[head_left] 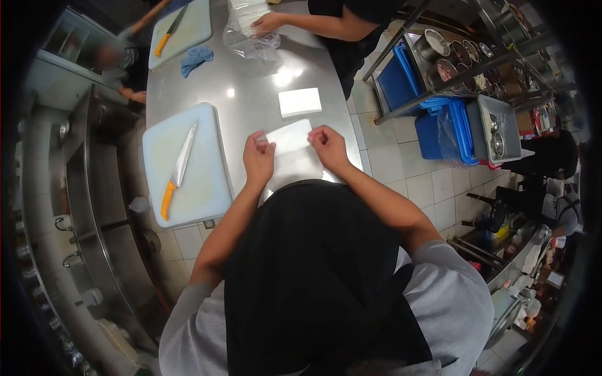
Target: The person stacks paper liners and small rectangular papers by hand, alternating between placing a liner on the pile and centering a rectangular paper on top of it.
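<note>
A thin white rectangular sheet [289, 137], perhaps a paper napkin, is held tilted just over the steel table [251, 88]. My left hand [258, 158] pinches its left end, fingers closed. At the opposite end, my right hand [328, 146] grips the right edge between thumb and fingers. Just beyond them lies a white rectangular stack [300, 102] on the steel. To the left is a pale blue cutting board [210, 169], with a yellow-handled knife [182, 158] lying across it, blade pointing away from me.
Across the table, another person's hand [268, 24] touches a clear plastic bag [251, 42] of white sheets. A second board [194, 37] with a knife [171, 31] and a blue cloth [196, 59] lie at the far left. Blue bins [439, 135] and a rack stand right.
</note>
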The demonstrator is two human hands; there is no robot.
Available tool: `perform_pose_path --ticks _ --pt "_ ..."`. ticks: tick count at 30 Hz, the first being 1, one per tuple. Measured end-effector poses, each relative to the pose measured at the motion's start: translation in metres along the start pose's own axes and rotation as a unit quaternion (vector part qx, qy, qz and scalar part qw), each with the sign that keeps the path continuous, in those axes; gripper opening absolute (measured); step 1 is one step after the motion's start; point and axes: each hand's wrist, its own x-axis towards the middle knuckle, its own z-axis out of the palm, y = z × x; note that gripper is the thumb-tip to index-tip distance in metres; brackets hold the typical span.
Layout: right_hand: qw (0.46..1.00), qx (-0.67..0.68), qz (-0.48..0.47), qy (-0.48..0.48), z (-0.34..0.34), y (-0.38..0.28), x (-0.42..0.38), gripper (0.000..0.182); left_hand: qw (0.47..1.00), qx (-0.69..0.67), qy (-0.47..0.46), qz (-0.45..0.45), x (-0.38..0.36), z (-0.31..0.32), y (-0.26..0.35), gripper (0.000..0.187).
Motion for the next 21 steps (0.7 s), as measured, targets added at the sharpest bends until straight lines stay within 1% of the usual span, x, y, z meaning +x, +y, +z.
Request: perform_pose_path --ticks 1,2,4,8,10,12,14,16,21 --pt "1.000 0.007 -0.007 0.009 -0.001 0.000 0.009 0.009 1.000 0.012 0.019 0.020 0.011 0.006 0.003 0.047" --pt "1.000 0.008 -0.005 0.007 -0.001 0.000 0.021 0.009 1.000 0.014 0.020 0.018 0.025 0.012 0.007 0.047" --pt "0.998 -0.010 -0.039 0.053 -0.002 0.003 0.048 0.009 0.999 0.009 0.030 0.023 0.051 0.025 0.013 0.047" --pt "0.997 -0.021 -0.037 0.068 -0.006 0.011 0.095 0.010 0.996 0.055 0.050 0.042 0.089 0.046 0.029 0.047" --pt "0.997 -0.021 -0.005 0.071 -0.008 0.013 0.110 0.010 0.996 0.063 0.051 0.045 0.102 0.052 0.030 0.046" --pt "0.998 -0.007 0.005 0.064 -0.009 0.018 0.116 0.010 0.996 0.073 0.044 0.042 0.111 0.056 0.029 0.047" --pt "0.997 0.030 0.049 0.053 -0.009 0.024 0.119 0.012 0.995 0.082 0.038 0.037 0.115 0.059 0.025 0.048" --pt "0.997 0.015 0.051 0.057 -0.010 0.022 0.118 0.012 0.993 0.091 0.036 0.059 0.117 0.060 0.024 0.046" --pt "0.997 -0.025 0.039 0.065 -0.011 0.023 0.114 0.012 0.994 0.089 0.025 0.051 0.117 0.063 0.026 0.046"
